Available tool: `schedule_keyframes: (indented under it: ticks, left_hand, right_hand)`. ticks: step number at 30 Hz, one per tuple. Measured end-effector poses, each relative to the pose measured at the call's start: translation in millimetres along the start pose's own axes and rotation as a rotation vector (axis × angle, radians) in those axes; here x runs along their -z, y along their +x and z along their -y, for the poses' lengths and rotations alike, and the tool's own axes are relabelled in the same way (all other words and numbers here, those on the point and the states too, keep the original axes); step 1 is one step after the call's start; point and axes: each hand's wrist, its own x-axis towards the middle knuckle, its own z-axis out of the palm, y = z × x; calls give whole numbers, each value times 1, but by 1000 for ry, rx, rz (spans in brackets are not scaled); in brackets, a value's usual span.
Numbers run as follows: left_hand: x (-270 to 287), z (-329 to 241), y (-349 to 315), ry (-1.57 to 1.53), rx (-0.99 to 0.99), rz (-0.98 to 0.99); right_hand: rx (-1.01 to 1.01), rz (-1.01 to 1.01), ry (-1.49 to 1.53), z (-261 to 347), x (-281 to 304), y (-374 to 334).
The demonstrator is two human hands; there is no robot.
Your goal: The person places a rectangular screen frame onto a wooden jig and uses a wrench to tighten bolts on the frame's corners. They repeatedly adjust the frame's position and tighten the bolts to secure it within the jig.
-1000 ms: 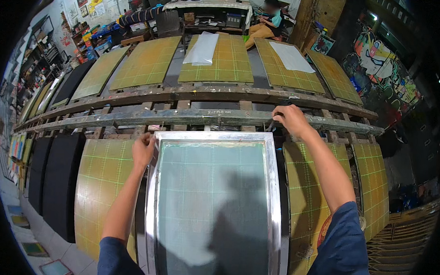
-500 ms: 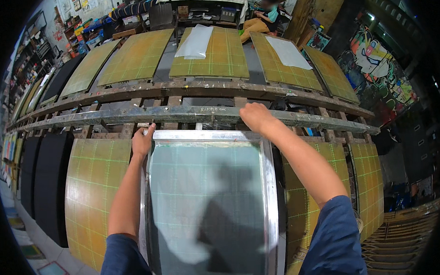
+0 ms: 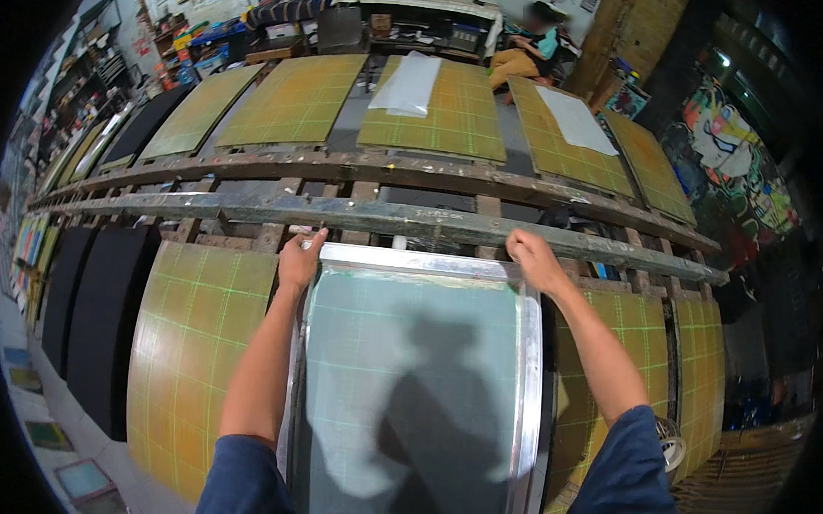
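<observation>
A silk-screen frame [image 3: 420, 263] with a silver metal border and grey-green mesh lies in front of me, its far edge near a long metal rail [image 3: 386, 214]. At the frame's far left corner my left hand [image 3: 299, 262] is closed around the edge, thumb pointing up. Beside the far right corner, close to the rail, my right hand [image 3: 534, 263] is closed with fingers curled. Whatever its fingers hold, if anything, is hidden. Through the mesh, faint grid lines show, and my shadow falls across it.
Yellow-green gridded boards [image 3: 199, 358] stand either side of the frame and beyond the rails. Black boards [image 3: 110, 337] are at the left. White sheets [image 3: 408, 85] lie on two far boards. A tape roll [image 3: 672, 452] is by my right sleeve. Another person [image 3: 532, 53] sits far back.
My right hand has come down from the rail toward the frame's far right corner. My left hand stays at the left corner. The whole view has shifted, so things appear farther right.
</observation>
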Motion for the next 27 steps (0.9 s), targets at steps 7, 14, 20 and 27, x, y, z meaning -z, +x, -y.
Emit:
schedule_keyframes:
  ticks: [7, 14, 20, 27]
  left_hand:
    - [5, -14, -7, 20, -22, -2]
    - [6, -3, -3, -80, -19, 31]
    - [0, -15, -5, -73, 5, 46]
    - [0, 6, 0, -30, -70, -23]
  right_hand:
    - [-135, -391, 207, -15, -33, -2]
    - [-99, -438, 293, -19, -40, 2]
    - [-136, -463, 717, -49, -27, 0]
    - [-263, -776, 1066, -77, -5, -56]
